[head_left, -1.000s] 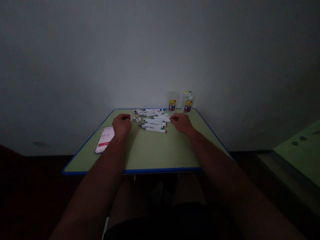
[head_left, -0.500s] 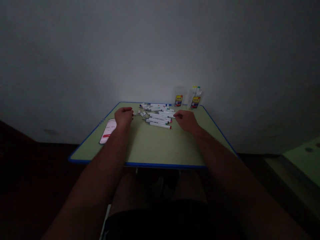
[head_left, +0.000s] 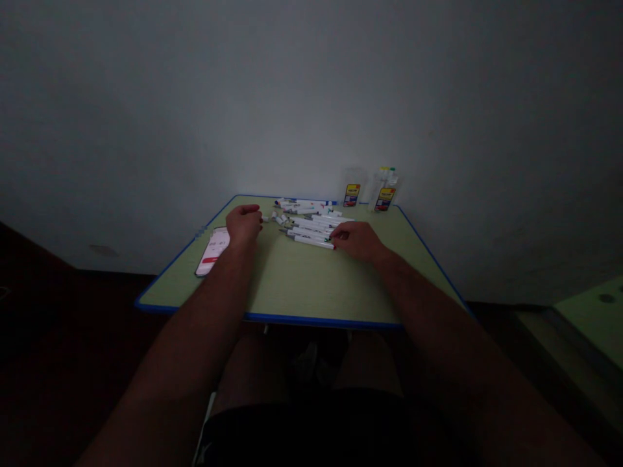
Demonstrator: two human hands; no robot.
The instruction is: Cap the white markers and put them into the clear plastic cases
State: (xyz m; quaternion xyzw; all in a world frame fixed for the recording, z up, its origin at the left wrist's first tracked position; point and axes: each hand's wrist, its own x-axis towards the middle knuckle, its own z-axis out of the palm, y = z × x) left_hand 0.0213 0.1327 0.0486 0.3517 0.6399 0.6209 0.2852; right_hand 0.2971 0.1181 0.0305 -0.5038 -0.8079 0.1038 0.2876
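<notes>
Left hand (head_left: 243,224): hovering at or resting on the left part of the table (head_left: 302,285), fingers curling inward, thumb side uppermost; whether they are gripping anything, cannot tell. Caps (head_left: 285,220), small and white: lying loose just beside its fingertips, between that hand and the markers.

Right hand (head_left: 359,240): reaching in from the right, palm down, thumb and fingers nearly closing together at the right ends of the nearer markers; a firm hold on one, too small and dark to tell.

Markers, white: lying in a loose spread across the far middle of the table, many pointing their grey tips left. Nearest marker (head_left: 314,242): showing a red right end, lying just beside the right fingertips. Blue marker (head_left: 333,203): lying at the back edge.

Phone (head_left: 212,251): lying screen up by the left forearm, which is partly covering it; screen glowing, showing a red bar.

Left box (head_left: 352,194), clear, labelled: standing at the back of the table. Right box (head_left: 385,198), clear, labelled: standing beside it, leaning, holding markers with yellow and green ends.

Wall (head_left: 311,97), grey: rising behind the table.
</notes>
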